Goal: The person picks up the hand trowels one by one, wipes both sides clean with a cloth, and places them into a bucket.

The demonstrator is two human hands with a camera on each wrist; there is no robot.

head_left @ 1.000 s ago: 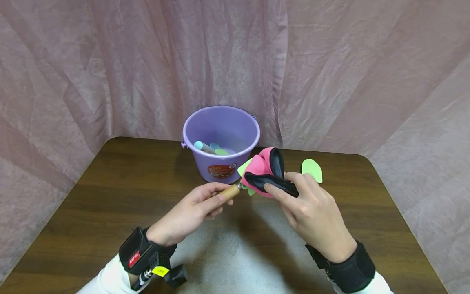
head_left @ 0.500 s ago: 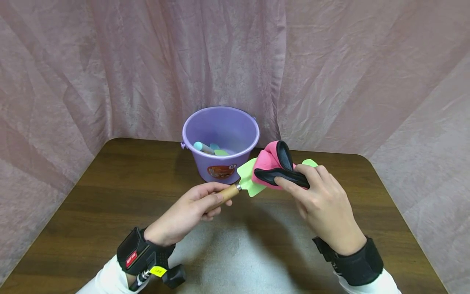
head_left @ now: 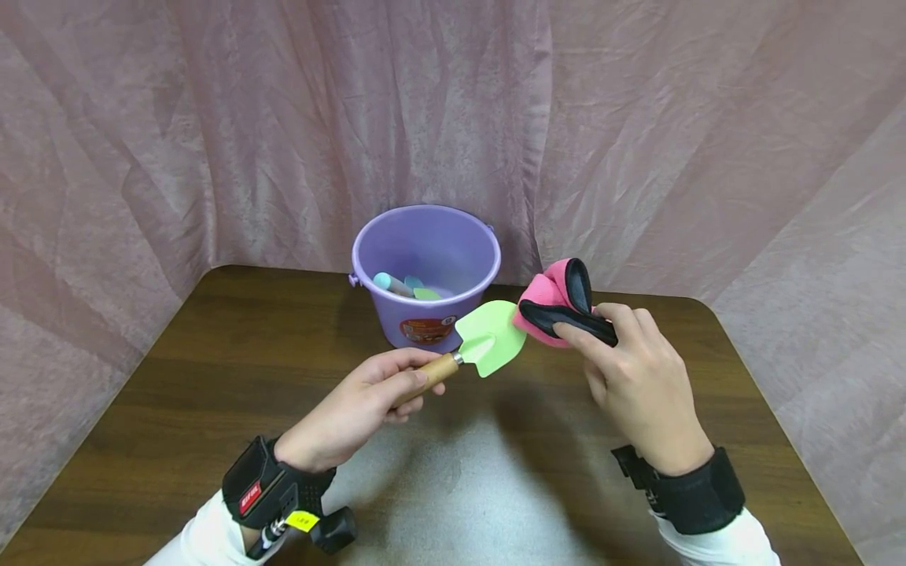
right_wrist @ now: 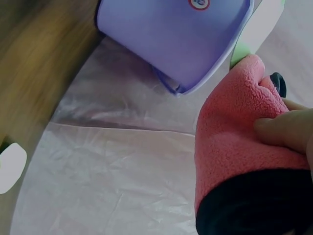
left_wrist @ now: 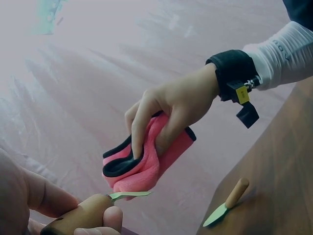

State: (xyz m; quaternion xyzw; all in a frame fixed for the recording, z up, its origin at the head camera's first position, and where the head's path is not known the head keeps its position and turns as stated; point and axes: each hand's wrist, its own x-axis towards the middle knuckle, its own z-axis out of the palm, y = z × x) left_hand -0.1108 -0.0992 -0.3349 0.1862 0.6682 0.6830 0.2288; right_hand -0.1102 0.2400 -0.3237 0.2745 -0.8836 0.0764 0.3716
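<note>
My left hand [head_left: 368, 405] grips the wooden handle of a small garden trowel [head_left: 493, 338], its light green blade pointing right and level with the bucket's front. In the left wrist view the blade shows edge-on. My right hand [head_left: 637, 381] pinches a folded pink cloth with black edging [head_left: 548, 303], thumb on one side and fingers on the other. The cloth touches or overlaps the blade's tip; in the right wrist view the pink cloth [right_wrist: 239, 122] lies against the blade's end. The fingers behind the cloth are partly hidden.
A purple bucket [head_left: 425, 322] stands at the back of the wooden table [head_left: 233, 377], holding a blue-ended handle [head_left: 392, 284] and a green piece [head_left: 426, 294]. Another green trowel [left_wrist: 227, 203] lies on the table, hidden by my right hand in the head view. A pink curtain [head_left: 283, 141] hangs behind.
My right hand has drawn the pink cloth rightward and slightly away along the trowel blade, from near the handle to the tip, uncovering the blade. My left hand has barely moved.
</note>
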